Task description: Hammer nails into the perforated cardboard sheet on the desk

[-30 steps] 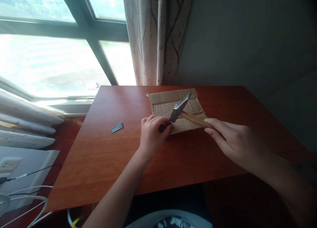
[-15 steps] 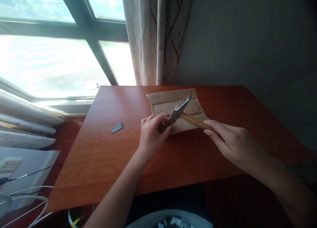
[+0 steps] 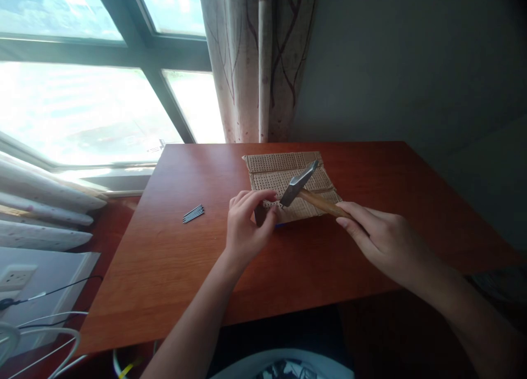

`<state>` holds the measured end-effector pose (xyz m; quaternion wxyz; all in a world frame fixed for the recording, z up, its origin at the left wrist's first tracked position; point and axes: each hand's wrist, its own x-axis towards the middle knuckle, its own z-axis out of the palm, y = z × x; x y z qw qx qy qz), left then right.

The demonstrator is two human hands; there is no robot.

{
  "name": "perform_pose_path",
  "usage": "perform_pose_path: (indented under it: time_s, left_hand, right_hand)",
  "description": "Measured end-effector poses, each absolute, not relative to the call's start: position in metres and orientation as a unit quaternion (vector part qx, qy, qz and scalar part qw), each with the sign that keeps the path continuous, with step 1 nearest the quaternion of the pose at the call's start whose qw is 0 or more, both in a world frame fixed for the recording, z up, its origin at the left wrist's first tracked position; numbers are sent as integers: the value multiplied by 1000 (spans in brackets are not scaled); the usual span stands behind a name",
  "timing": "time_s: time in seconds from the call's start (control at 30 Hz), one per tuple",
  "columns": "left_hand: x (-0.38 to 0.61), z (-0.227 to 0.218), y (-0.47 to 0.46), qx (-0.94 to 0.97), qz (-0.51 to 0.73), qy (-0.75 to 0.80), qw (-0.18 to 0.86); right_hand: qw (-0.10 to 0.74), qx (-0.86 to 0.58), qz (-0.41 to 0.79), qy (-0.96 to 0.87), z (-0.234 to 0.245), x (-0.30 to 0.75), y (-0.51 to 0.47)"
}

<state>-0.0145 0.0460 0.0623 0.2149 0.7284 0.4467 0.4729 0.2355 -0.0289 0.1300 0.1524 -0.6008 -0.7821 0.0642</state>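
The right hand [image 3: 381,233] grips a hammer [image 3: 319,201] whose head [image 3: 298,185] hides some cardboard [image 3: 269,180]; the left hand [image 3: 247,221] is spread.

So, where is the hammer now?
In the head view, the right hand holds the hammer, its metal head over the cardboard, beside the left hand.

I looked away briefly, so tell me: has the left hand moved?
Yes, the left hand has shifted slightly left against the table, away from the hammer head.

No readable text, no legible labels, brands, numbers or signs
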Motion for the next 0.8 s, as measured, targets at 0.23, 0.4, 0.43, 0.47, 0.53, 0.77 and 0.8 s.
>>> perform_pose_path:
  time_s: [0.23,0.4,0.43,0.47,0.53,0.77,0.8]
  left_hand:
    - [-23,61,55,683,498,488,219]
    - [-25,54,59,647,490,531,244]
    - [-25,52,60,634,488,539,263]
    - [-25,50,61,622,485,545,283]
    - [-25,46,63,607,477,551,318]
    - [-23,42,66,590,472,543,367]
    - [-22,43,66,587,474,542,371]
  right_hand:
    - [148,-598,57,-785,126,233,-30]
    - [144,-594,48,-790,125,234,-30]
    - [145,-593,46,-791,125,235,-30]
    - [147,-592,44,-791,126,235,-30]
    - [153,-590,40,-792,127,235,-31]
    - [149,-587,25,-795,128,230,-29]
    - [142,-586,24,-797,128,229,-29]
